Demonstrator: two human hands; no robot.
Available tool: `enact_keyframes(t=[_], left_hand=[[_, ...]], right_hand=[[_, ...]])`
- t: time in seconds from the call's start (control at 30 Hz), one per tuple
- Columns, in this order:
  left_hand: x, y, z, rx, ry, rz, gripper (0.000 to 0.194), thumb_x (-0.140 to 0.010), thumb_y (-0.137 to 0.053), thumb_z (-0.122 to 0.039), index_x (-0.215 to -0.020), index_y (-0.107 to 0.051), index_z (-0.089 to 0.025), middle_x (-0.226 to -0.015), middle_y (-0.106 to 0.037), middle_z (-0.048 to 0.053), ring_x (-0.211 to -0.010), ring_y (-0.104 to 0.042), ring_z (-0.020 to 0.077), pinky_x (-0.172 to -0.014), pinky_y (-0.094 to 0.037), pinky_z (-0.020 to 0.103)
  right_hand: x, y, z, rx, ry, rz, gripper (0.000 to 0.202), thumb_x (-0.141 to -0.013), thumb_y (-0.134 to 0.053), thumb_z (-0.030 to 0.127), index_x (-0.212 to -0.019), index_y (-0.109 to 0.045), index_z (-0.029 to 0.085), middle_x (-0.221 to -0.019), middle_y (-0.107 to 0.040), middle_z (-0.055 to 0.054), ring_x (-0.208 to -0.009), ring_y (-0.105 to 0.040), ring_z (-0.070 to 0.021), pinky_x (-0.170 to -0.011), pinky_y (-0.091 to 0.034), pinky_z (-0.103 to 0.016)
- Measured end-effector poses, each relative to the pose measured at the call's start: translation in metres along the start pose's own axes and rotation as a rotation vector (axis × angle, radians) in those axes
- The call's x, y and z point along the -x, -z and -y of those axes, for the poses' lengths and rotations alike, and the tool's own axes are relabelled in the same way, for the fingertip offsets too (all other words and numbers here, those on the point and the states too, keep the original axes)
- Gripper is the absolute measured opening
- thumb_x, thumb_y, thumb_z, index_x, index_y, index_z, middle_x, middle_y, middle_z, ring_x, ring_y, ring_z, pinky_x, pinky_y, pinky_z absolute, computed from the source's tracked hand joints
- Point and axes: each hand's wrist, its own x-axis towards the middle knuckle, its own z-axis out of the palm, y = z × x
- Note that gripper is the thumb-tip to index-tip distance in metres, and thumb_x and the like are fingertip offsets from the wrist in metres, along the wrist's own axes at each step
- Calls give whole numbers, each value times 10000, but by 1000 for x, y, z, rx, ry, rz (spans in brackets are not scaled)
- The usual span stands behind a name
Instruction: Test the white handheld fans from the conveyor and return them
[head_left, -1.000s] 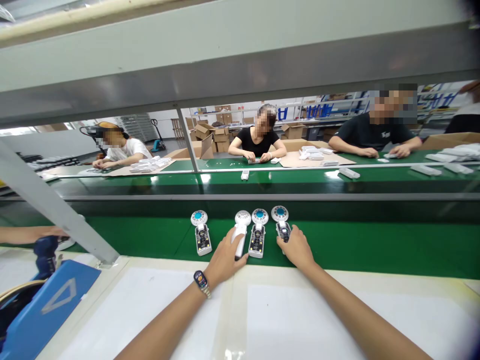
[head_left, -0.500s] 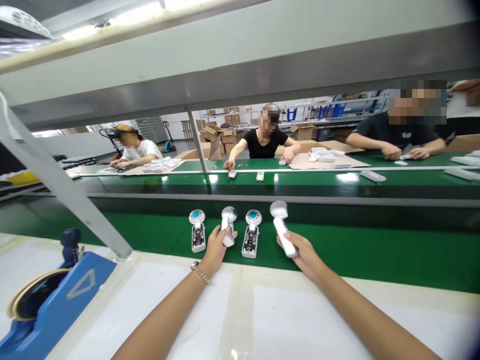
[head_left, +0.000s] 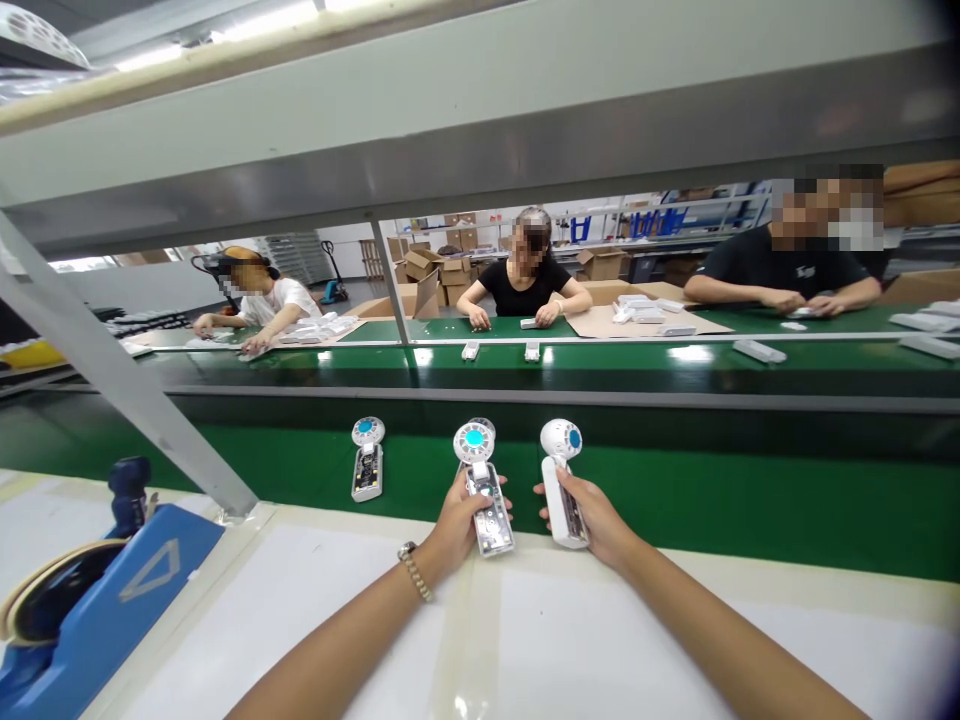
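My left hand (head_left: pixel 459 522) is closed round a white handheld fan (head_left: pixel 491 525), thumb on its handle. The fan's round head with a blue centre points up, and a circuit board shows in the handle. Just behind that head, the edge of another round white head peeks out; the rest of it is hidden. In my right hand (head_left: pixel 596 508) I grip a second handheld fan (head_left: pixel 556 500), turned sideways so its board side faces right. Further left, a third fan (head_left: pixel 367 470) lies on the green conveyor belt (head_left: pixel 300 450), board side up.
A white worktop (head_left: pixel 315 600) runs along the near side, with a blue tape dispenser (head_left: pixel 142 590) at left. A slanted metal post (head_left: pixel 127 370) and an overhead beam (head_left: pixel 480 130) frame the view. Across the belt, several co-workers handle white parts (head_left: pixel 634 308).
Both fans came nearer to me and turned, so the left one's blue centre and board now face me. The fan lying on the belt shifted left in view.
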Motion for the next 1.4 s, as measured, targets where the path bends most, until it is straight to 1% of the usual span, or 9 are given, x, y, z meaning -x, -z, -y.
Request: enact_keyframes(t=[0.13, 0.23, 0.37, 0.5, 0.63, 0.73, 0.9, 1.1, 1.4], left_hand=[[-4, 5, 3, -35, 83, -50, 353, -641, -563, -124, -975, -463, -182, -982, -611, 75, -680, -619, 164, -619, -526, 335], [-8, 9, 5, -49, 89, -35, 377, -631, -568, -114, -984, -458, -188, -991, -609, 67, -687, -619, 159, -640, -529, 340], [-8, 10, 8, -73, 86, 14, 391, -603, -589, -97, -965, -463, -172, -1032, -592, 75, -736, -624, 178, -681, -528, 364], [-5, 8, 6, -109, 75, 29, 382, -608, -622, -121, -959, -478, -163, -1062, -576, 84, -786, -620, 185, -702, -518, 354], [-3, 7, 4, -136, 107, 38, 395, -616, -647, -144, -976, -485, -157, -922, -604, 71, -733, -618, 172, -674, -498, 323], [-2, 7, 3, -135, 101, 47, 389, -625, -641, -139, -981, -483, -158, -859, -604, 54, -701, -614, 159, -664, -483, 305], [-1, 6, 2, -152, 124, 59, 416, -647, -630, -149, -1028, -466, -163, -857, -611, 59, -655, -612, 151, -637, -468, 300], [-1, 8, 4, -160, 129, 96, 462, -647, -654, -183, -1065, -456, -164, -868, -616, 82, -651, -614, 170, -609, -468, 310], [-3, 10, 8, -127, 92, 98, 472, -631, -679, -180, -1052, -468, -163, -887, -611, 55, -745, -618, 174, -700, -482, 322]], right_hand=[[-4, 1, -4, -64, 6, 45, 302, -699, -684, 300, -942, -538, 197, -878, -665, -53, -694, -671, -190, -626, -557, -329], [-6, 2, -5, -56, -1, 54, 289, -730, -607, 224, -1003, -515, 204, -875, -665, -51, -717, -675, -186, -641, -551, -317], [-6, 0, -4, -51, -14, 15, 352, -705, -531, 142, -1039, -468, 231, -846, -652, -22, -729, -682, -199, -662, -554, -364], [-3, -1, -5, -13, -8, 7, 350, -704, -522, 149, -1036, -446, 231, -833, -641, -18, -742, -680, -207, -648, -552, -364], [-1, 0, -6, 62, 26, 60, 401, -705, -549, 179, -1078, -417, 244, -814, -629, -2, -771, -671, -214, -647, -542, -358], [0, 0, -6, 71, 42, 59, 417, -715, -551, 199, -1100, -399, 245, -834, -623, -6, -797, -668, -218, -663, -540, -359], [2, -4, -4, 102, 56, 8, 446, -709, -558, 205, -1120, -385, 234, -880, -627, -37, -811, -665, -232, -643, -541, -360], [7, -8, -1, 146, 44, 8, 492, -705, -569, 239, -1148, -356, 229, -934, -621, -55, -828, -658, -229, -649, -539, -356], [-1, -4, -8, 128, 83, 35, 435, -692, -583, 233, -1084, -393, 243, -879, -603, -13, -831, -658, -222, -653, -546, -348]])
